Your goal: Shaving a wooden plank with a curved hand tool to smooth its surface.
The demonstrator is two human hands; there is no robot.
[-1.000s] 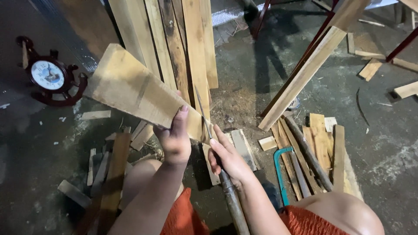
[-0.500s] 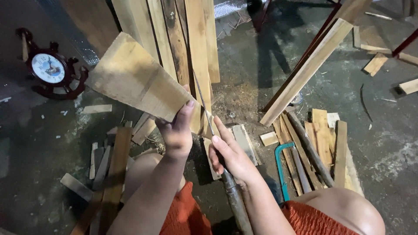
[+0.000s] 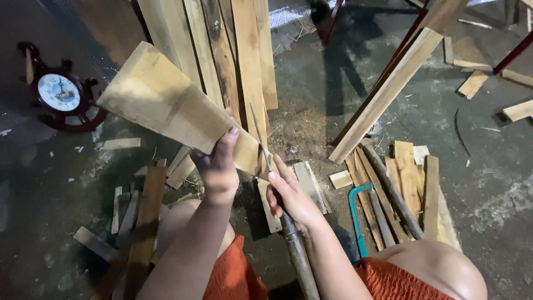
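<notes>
Since the earlier frames the wooden board (image 3: 166, 105) has tipped a little higher, its wide end lifted further toward the round clock (image 3: 58, 91), and the thin blade (image 3: 258, 136) has slid deeper along the board's narrow end.

Nearest the camera, below the board, two knees in orange cloth frame the scene. The right hand (image 3: 291, 200) is wrapped tight around a dark round tool handle (image 3: 297, 253) just under the board's narrow end, forefinger laid up along the metal. The left hand (image 3: 219, 164) clamps that same narrow end, thumb on the upper face and fingers curled beneath, holding the board in the air, slanted up and to the left.

The step in hand looks like splitting or shaving the board's edge with the blade. To my judgement the next stroke calls for a firm grip and the left fingers kept clear of the edge.

Right of the board lie short wood offcuts (image 3: 411, 178) and a teal-framed saw (image 3: 355, 219). Beyond the board, long planks (image 3: 233, 50) run away across the dark concrete floor (image 3: 311, 94), and a pale beam (image 3: 388, 91) leans further to the right. Otherwise the floor clutter sits as it did.
</notes>
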